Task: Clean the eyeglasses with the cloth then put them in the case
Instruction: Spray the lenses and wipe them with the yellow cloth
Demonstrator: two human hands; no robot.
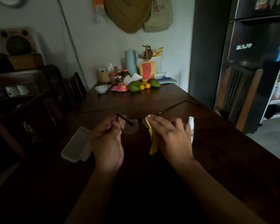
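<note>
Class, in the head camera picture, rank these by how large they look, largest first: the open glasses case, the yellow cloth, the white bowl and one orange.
1. Glasses case, clearly largest, though nearer the camera.
2. Yellow cloth, partly hidden by the right hand, so uncertain.
3. White bowl, far off.
4. Orange, smallest.

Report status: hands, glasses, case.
Left hand grips glasses by frame. Right hand presses yellow cloth on a lens. Case open on table, spray bottle behind right hand. Nothing blocking.
</note>
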